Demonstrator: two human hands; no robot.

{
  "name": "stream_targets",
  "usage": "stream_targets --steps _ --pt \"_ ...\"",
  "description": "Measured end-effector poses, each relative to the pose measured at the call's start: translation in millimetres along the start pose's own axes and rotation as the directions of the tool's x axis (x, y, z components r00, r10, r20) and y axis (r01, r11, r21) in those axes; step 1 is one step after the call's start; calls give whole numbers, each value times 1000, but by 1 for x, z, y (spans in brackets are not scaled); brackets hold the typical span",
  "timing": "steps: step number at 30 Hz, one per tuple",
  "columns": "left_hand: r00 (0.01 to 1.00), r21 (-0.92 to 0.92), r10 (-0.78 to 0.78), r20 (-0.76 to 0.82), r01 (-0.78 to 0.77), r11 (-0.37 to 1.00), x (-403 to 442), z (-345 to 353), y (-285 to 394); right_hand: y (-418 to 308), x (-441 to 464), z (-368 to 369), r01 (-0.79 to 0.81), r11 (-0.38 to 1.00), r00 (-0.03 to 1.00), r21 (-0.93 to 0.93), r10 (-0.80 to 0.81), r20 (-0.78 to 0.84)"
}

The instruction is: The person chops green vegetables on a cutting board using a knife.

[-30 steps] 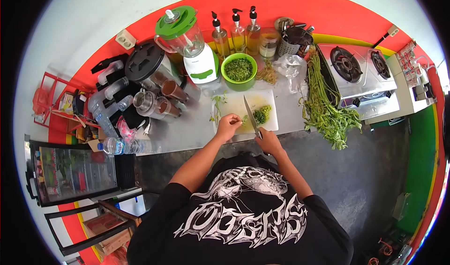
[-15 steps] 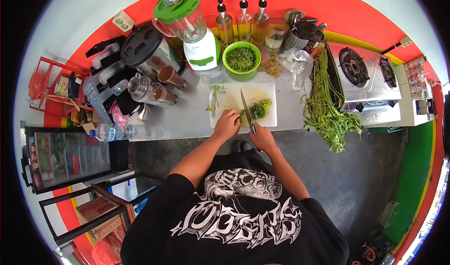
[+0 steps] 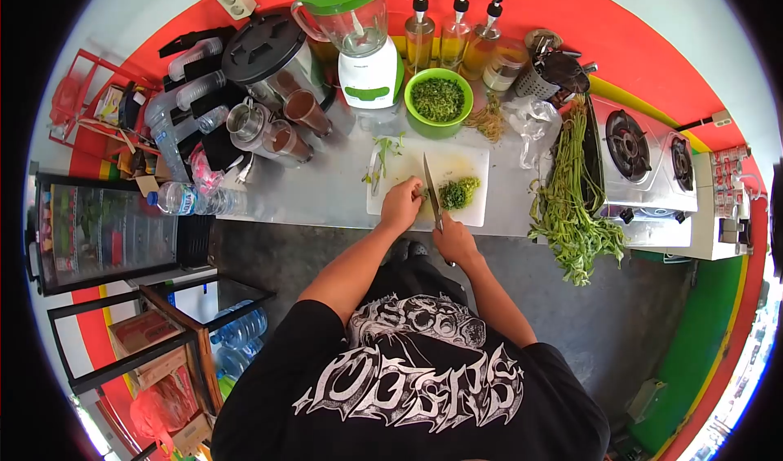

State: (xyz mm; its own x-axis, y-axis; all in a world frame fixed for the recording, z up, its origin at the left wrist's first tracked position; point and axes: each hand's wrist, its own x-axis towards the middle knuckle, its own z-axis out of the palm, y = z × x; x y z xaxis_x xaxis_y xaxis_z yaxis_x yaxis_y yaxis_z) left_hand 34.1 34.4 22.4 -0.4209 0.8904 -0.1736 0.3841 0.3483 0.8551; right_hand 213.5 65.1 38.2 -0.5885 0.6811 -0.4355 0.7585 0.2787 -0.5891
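Observation:
My right hand [image 3: 454, 240] grips the handle of a kitchen knife [image 3: 431, 185], its blade pointing away from me over the white cutting board [image 3: 400, 158]. Left of the blade, my left hand [image 3: 403, 203] has its fingers closed around a small bit of greens, mostly hidden by the fingers. A pile of chopped greens [image 3: 459, 192] lies just right of the blade. Some uncut leafy sprigs [image 3: 382, 156] rest at the board's upper left. Beyond the board stands a green bowl [image 3: 439, 127] filled with chopped greens.
A blender [image 3: 367, 78] and pump bottles [image 3: 419, 41] line the back. Long leafy stems [image 3: 575, 208] hang over the counter's front edge, beside a gas stove [image 3: 652, 159]. Brown-filled cups [image 3: 306, 112] and a water bottle [image 3: 192, 199] are at left. A plastic bag [image 3: 534, 127] lies near the stems.
The view has shifted and tilted slightly. My left hand has drawn a little away from the blade and the chopped pile, with its fingers still closed. The knife stays in my right hand.

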Motion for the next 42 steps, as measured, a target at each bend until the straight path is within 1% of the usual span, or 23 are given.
stream_targets --steps 1,2,3,4,5,6,8,9,11,13,15,17,18,20,21,24,28,30,32,34,36,40,42 --pt "996 74 81 -33 -78 994 -1 2 -3 -4 -3 -2 1 1000 1000 -3 -1 4" --pt "985 151 163 -60 -153 977 -2 3 -6 -9 -7 -4 -14 996 1000 -88 15 19" --pt "985 150 163 -61 -153 977 -4 5 -7 -15 -10 -5 -27 985 999 -170 33 28" --pt "975 258 218 -54 -197 946 -6 6 -7 -17 -11 -2 -28 985 999 -170 33 26" --pt "962 361 271 -39 -239 901 -7 7 -8 -19 -14 1 -6 976 1000 -216 8 5" --pt "961 360 272 -39 -240 902 -7 9 -11 -21 -15 3 14 965 1000 -262 -18 -14" --pt "919 516 393 19 -345 784 -8 12 -18 -25 -8 8 -1 963 1000 -270 0 -1" --pt "920 514 391 19 -344 786 -9 11 -18 -26 -6 9 -12 961 1000 -276 16 12" --pt "884 584 458 93 -421 694 -13 10 -19 -25 -5 8 -12 958 1000 -285 16 11" --pt "875 551 474 92 -442 708 -16 7 -16 -29 -7 6 -5 957 1000 -291 9 11" --pt "866 519 491 96 -465 718 -19 5 -14 -32 -12 5 -29 941 999 -336 38 21" --pt "893 486 450 27 -405 774 -19 7 -12 -32 -10 11 -38 945 999 -324 46 19" --pt "894 484 447 27 -403 777 -18 8 -12 -32 -8 15 -48 948 998 -314 55 15" --pt "914 460 403 -36 -343 819 -16 10 -12 -30 0 21 -47 948 998 -316 56 18" --pt "916 457 399 -39 -338 823 -16 10 -11 -32 3 21 -46 948 998 -314 54 17" --pt "920 473 391 -21 -335 815 -17 8 -9 -33 3 9 -26 955 997 -297 45 55" --pt "920 493 391 -16 -333 804 -16 12 -12 -39 -4 11 -44 943 996 -331 67 58" --pt "923 512 385 -15 -323 796 -16 14 -15 -38 -2 20 -37 942 999 -332 47 21" --pt "923 513 385 12 -337 790 -17 13 -17 -35 5 19 -33 942 998 -334 49 40" --pt "915 501 404 13 -356 789 -21 10 -14 -38 5 16 -28 945 997 -327 48 52" --pt "900 493 436 16 -387 780 -18 8 -13 -38 4 8 -45 964 993 -263 71 90" --pt "893 478 450 5 -397 783 -18 10 -19 -34 5 22 -74 963 994 -258 92 57" --pt "892 476 453 -3 -397 784 -21 9 -19 -34 10 24 -60 967 997 -249 69 26"
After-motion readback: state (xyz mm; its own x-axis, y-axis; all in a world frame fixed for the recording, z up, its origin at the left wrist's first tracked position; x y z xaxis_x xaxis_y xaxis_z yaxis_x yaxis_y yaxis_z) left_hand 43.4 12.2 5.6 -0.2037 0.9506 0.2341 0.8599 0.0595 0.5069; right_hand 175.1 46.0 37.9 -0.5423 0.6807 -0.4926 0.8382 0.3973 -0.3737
